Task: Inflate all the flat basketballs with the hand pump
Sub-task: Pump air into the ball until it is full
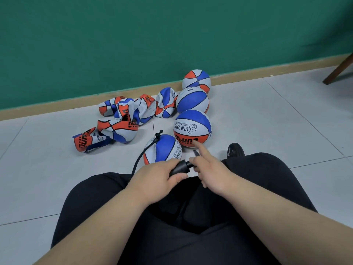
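Left hand [156,177] clasps pump [180,168], right hand [210,169] grasps its handle, forefinger straight, round ball [192,129] printed CHILDREN, flat balls [122,121] behind

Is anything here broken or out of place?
Nothing looks broken. The crumpled balls heaped by the green wall are caved in and folded like cloth, but they are only flat. Three round balls lie beside them. A fourth ball has the hose from the pump attached.
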